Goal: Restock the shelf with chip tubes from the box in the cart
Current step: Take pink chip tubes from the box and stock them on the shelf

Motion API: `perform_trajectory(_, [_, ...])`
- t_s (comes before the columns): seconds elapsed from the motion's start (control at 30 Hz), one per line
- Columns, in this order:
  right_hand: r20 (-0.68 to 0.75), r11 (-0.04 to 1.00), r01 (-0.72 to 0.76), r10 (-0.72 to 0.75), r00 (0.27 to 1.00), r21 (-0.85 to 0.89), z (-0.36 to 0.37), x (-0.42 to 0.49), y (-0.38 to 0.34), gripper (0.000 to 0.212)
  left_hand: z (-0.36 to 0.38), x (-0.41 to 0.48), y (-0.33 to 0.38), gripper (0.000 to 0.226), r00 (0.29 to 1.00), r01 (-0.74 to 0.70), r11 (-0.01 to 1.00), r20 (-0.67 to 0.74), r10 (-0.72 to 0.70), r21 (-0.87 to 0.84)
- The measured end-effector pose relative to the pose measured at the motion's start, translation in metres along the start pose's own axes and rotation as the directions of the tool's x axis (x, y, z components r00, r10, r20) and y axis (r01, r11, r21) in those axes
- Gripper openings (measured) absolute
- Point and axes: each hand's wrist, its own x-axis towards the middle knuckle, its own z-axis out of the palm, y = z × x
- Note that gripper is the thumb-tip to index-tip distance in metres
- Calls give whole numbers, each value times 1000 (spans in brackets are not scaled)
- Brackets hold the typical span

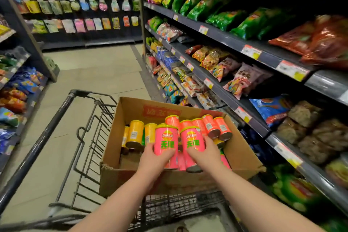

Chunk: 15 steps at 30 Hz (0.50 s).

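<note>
Starting at the left with the cart (56, 118), wire sides open to the aisle. Moving on to the box (188, 181), parked across the basket with flaps up, probably to keep stock within reach of both arms. Inside, on the left, spotting yellow tubes (134, 133) lying tilted, bases toward the camera. Then the grip: left hand (153, 160) curled round the lower half of a pink tube (166, 141), label facing up, lid pointing away. Just beside it, clutching a second pink tube (193, 143) in the right hand (205, 156), fingers wrapped round its side the same way. Taking one per hand, likely to halve the trips. Both apparently raised over the heap, but not yet clear of the box. Further right, passing more pink tubes (216, 126) slanting in the far corner. Ending at the shelf (263, 130), crowded with snack bags (231, 73), well apart from both hands. No gap for tubes visible from here, so worth a look before placing.
</note>
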Motion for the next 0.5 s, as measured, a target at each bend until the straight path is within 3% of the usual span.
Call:
perform_trajectory(0.13, [-94, 999, -36, 38, 995, 15, -31, -50, 16, 49, 22, -35, 0, 38, 992, -40, 999, 123, 42, -17])
perform_trajectory(0.2, [-161, 998, -49, 54, 985, 39, -48, -72, 25, 45, 36, -52, 1, 42, 978, -45, 998, 200, 51, -34])
perform_trajectory(0.37, [-313, 989, -86, 119, 942, 117, -92, -123, 44, 61, 76, -88, 10, 43, 933, -64, 996, 350, 79, -55])
perform_trajectory(0.5, [-403, 971, -93, 177, 898, 218, -125, -160, 62, 56, 106, -121, 20, 41, 882, -69, 995, 462, 95, -73])
